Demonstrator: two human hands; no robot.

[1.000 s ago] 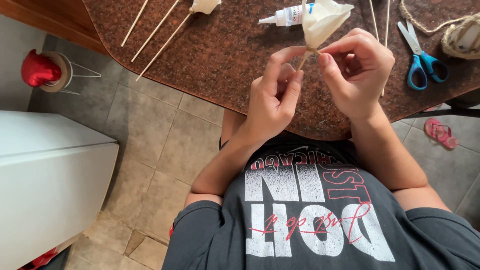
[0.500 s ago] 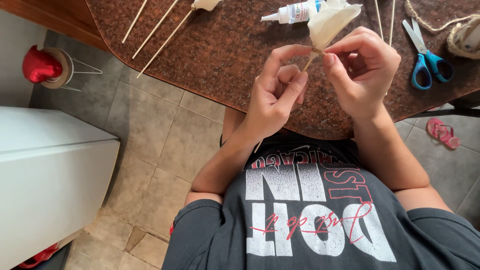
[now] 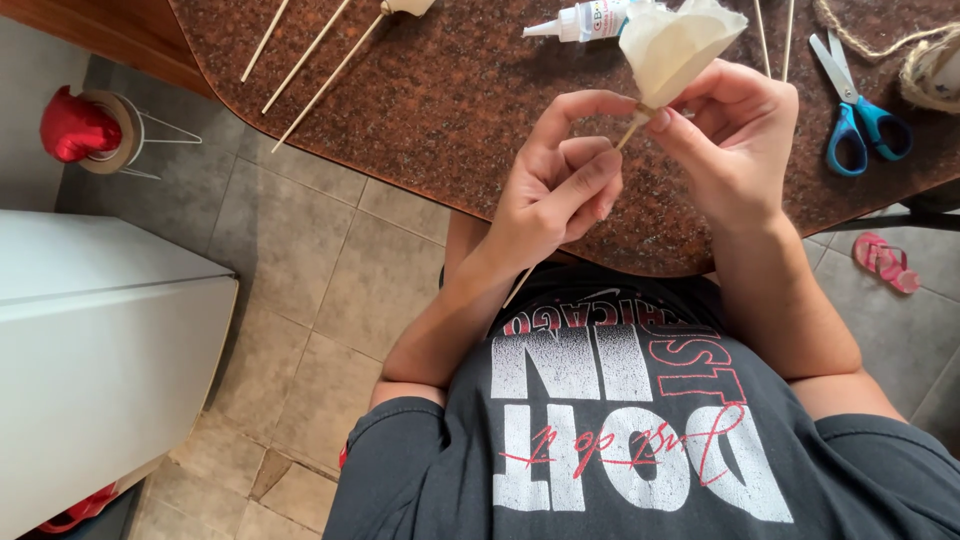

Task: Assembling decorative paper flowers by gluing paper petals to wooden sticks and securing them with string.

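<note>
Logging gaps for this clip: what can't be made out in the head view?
- Skewer: its middle is hidden inside the left hand.
- Base of the paper flower: covered by the right hand fingertips.
- Twine and loose sticks: cut off by the frame edges.
- Glue bottle: partly behind the flower.

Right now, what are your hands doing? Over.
Left hand grips wooden stick. Right hand pinches base of cream paper flower. Nothing in the way.

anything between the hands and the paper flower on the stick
Nothing visible. The left hand grips the wooden stick directly, and the right hand pinches the base of the cream paper flower.
</note>
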